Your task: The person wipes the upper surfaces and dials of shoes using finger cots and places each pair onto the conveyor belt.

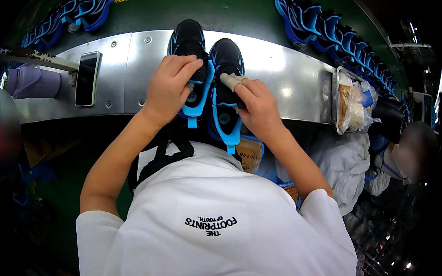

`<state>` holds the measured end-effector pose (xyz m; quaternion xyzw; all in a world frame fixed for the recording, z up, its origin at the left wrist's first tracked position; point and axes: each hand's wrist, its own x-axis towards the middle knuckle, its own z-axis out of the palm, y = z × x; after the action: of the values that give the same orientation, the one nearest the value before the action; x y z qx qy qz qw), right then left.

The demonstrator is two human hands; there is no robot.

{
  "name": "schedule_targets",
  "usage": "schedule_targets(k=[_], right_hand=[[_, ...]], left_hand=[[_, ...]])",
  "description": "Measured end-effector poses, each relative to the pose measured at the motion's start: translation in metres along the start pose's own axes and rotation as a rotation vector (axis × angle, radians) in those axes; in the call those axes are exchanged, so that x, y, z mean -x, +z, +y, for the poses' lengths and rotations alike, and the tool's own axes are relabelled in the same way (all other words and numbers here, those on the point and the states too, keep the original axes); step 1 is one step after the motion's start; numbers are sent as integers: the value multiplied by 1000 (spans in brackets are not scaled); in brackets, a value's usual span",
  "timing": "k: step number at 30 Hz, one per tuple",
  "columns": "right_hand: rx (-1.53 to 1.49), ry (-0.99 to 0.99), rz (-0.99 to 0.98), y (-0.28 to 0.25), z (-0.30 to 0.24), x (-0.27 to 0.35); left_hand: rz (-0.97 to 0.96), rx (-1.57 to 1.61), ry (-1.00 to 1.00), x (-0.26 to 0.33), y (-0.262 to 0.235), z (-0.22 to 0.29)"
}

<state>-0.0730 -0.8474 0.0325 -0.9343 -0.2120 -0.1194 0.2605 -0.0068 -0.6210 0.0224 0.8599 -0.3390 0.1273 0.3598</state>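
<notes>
Two black sneakers with blue trim lie side by side in front of me, toes pointing away and bright blue heel tabs toward my body. My left hand (164,91) is closed on the left sneaker (188,36) near its tongue, thumb and fingers bent over the opening. At the opening of the right sneaker (226,56), my right hand (259,105) grips the upper by the tongue. A pale covering wraps one of its fingers. The left thumb is partly hidden by the shoe.
A metal ledge (288,84) runs under the toes. On it are a phone (87,79), a lilac cup (37,82) and a metal tray (338,102) with plastic-wrapped items. Rows of similar sneakers (341,41) stand on the green surface beyond. White plastic bags (340,166) hang at right.
</notes>
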Motion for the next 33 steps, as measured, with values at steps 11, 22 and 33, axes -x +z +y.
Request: schedule_targets(k=[11, 22, 33], right_hand=[[-408, 237, -283, -30, 1, -18], [-318, 284, -234, -24, -12, -20], [-234, 359, -261, -19, -13, -10]], left_hand=[[-146, 162, -303, -22, -9, 6], [-205, 318, -318, -25, -14, 0], [-338, 305, -347, -25, -23, -5]])
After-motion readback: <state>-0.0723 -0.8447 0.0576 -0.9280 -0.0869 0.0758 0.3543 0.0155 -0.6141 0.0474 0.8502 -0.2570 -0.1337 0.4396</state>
